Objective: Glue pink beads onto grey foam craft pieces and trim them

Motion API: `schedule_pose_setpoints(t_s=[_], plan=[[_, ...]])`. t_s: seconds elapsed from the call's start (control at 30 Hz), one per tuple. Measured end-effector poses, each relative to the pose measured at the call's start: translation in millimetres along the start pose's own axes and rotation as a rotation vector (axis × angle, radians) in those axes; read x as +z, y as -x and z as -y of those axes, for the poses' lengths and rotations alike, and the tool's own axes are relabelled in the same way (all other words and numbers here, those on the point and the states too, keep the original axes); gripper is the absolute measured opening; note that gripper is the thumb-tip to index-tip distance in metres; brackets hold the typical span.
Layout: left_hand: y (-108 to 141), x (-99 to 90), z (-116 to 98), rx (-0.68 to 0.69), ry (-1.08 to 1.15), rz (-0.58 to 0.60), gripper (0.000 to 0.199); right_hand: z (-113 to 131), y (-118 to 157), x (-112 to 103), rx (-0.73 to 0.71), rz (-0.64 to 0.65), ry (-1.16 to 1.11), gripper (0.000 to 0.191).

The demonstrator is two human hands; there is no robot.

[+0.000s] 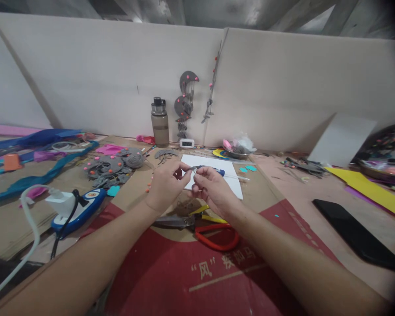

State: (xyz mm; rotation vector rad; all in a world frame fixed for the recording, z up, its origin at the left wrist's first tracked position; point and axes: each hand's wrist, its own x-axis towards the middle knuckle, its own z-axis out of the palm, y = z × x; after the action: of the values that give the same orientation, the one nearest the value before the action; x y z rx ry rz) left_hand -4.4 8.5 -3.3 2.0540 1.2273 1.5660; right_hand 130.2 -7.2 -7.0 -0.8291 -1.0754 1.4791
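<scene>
Near the middle of the view, my left hand point(169, 182) and my right hand point(213, 186) meet above a white sheet point(233, 175). Between their fingertips is a small grey piece point(193, 168), pinched from both sides. Its exact shape is too small to tell. Behind my right hand, a dark blue tool point(220, 171) lies on the sheet. Red-handled scissors point(217, 238) and a yellow-handled tool point(213, 218) rest on the cardboard just below my hands.
Grey pieces with pink and orange dots point(108, 166) lie at left, near a blue power strip point(80, 215). A bottle point(160, 123) and a small white clock point(187, 143) stand at the back. A black phone point(355, 232) and yellow sheet point(368, 191) are at right.
</scene>
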Motion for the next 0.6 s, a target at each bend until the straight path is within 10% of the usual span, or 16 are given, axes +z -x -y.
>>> schedule_pose_setpoints(t_s=[0.6], plan=[[0, 2.0, -11, -0.258, 0.175, 0.09, 0.014, -1, -8, -16, -0.405, -0.204, 0.747, 0.018]])
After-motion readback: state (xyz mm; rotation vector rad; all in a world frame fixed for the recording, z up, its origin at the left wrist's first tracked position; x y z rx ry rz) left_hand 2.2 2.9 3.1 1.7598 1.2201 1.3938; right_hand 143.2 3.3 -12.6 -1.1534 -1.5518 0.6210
